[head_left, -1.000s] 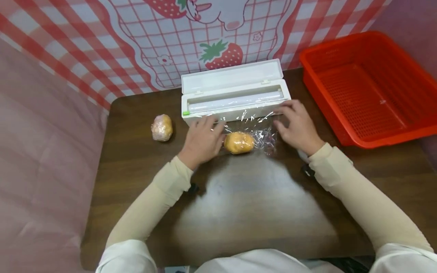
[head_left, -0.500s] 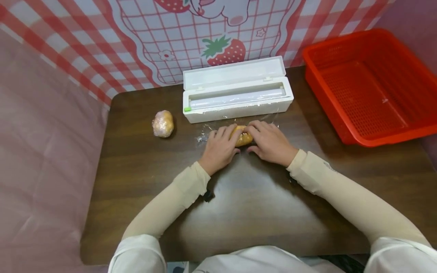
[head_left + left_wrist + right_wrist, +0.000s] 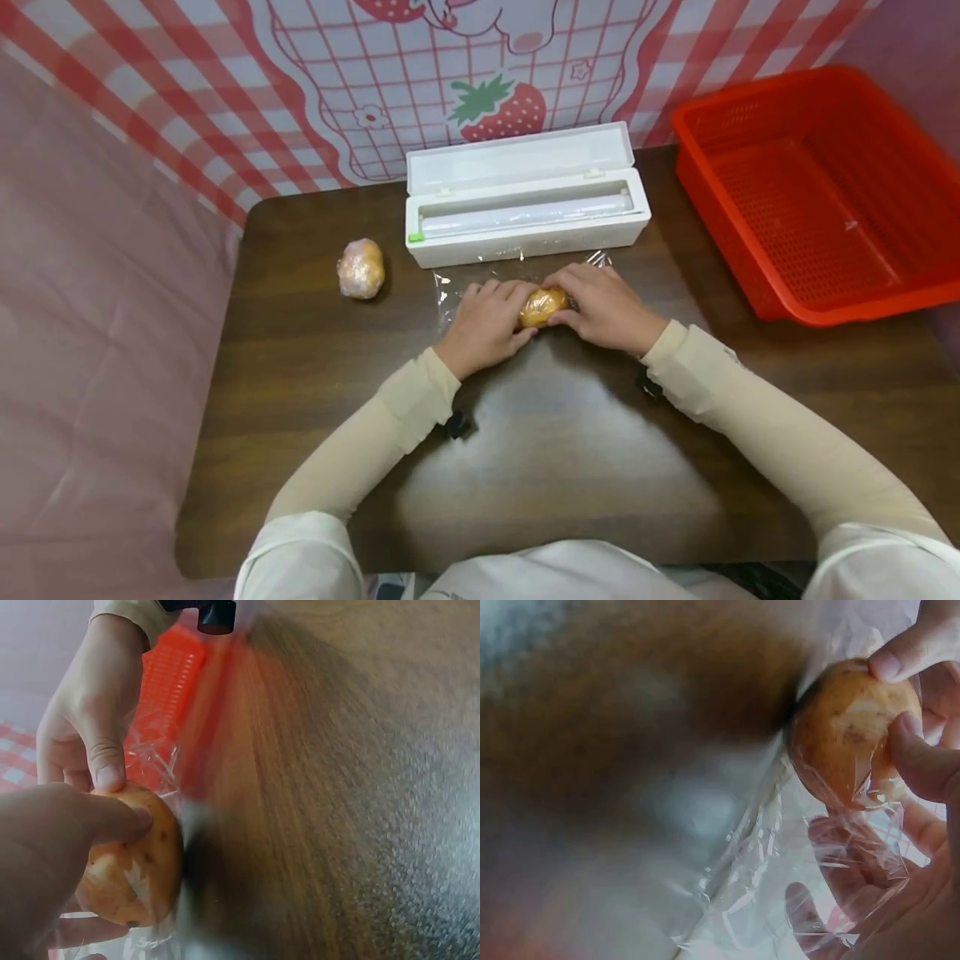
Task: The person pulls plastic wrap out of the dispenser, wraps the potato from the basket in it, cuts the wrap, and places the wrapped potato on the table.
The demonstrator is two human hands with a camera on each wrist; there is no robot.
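Observation:
A yellow-brown potato with dark spots sits between both hands near the back of the table, clear cling film on its skin. My left hand grips it from the left, thumb pressed on the skin. From the other side my right hand holds it, its thumb curled against the potato. Loose cling film hangs around the potato and between the right fingers. On the table the cling film spreads left of the potato, partly hidden under the left hand.
Behind the hands stands a white cling film dispenser, lid up, its roll showing. A film-wrapped potato lies at the left. A red plastic basket occupies the back right. Patterned cloth backs the table.
A second ago the hands were apart, beside the potato and at the stretched film. Both have since come together onto the potato, which has shifted slightly right during the last half second.

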